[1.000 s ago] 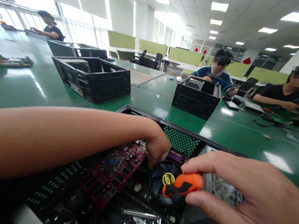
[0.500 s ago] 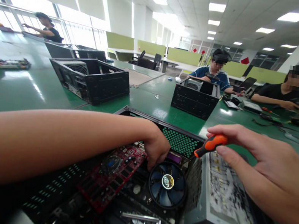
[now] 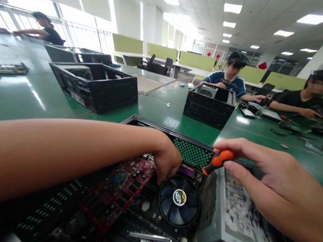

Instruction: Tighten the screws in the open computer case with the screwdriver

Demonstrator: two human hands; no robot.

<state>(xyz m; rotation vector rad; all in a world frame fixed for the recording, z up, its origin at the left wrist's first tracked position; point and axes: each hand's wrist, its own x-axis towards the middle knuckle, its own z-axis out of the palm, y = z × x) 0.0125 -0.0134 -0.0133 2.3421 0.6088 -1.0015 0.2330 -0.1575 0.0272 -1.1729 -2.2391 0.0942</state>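
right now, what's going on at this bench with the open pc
A person is working inside an open computer case on a green table. Their left hand reaches down beside the red card and the cooler fan; what it grips is hidden. Their right hand holds an orange-and-black screwdriver over the grey power supply. Other people sit farther back with their own black cases.
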